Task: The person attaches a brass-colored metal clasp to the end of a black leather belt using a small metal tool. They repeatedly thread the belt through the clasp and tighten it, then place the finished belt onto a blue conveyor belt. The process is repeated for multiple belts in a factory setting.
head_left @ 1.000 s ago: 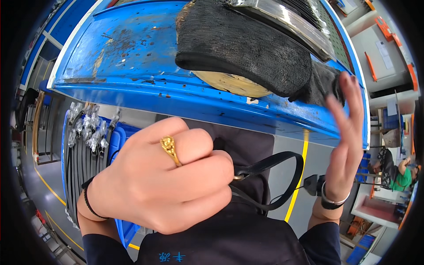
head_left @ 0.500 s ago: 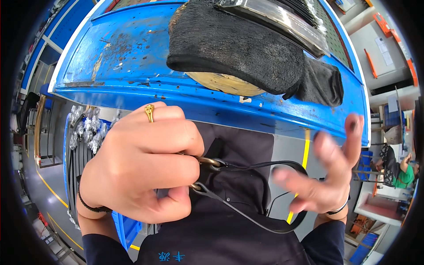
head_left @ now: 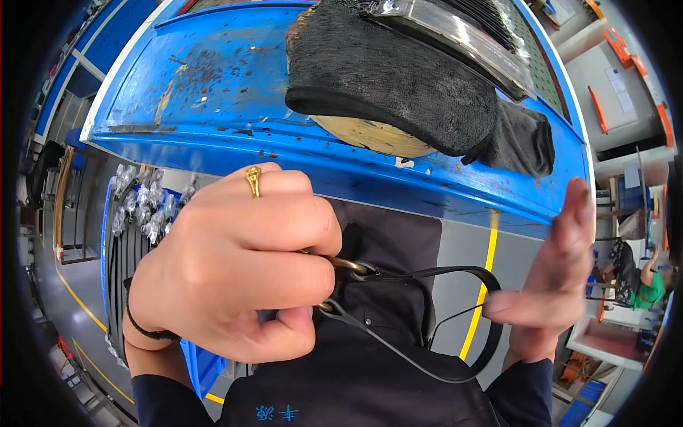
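Here's the left hand (head_left: 235, 263), fingers curled tight over the ends of a black strap (head_left: 494, 343), a brass-coloured fitting (head_left: 348, 265) poking out, presumably to keep both ends together while the loop stands open above the dark apron (head_left: 341, 388). Over to the right hand (head_left: 548, 302) (quite a blur, this one): fingers spread beside the loop's far bend, contact impossible to tell. On the blue bench (head_left: 213, 78), black cloth (head_left: 398, 82) drapes a yellowish block (head_left: 370, 136), perhaps as padding.
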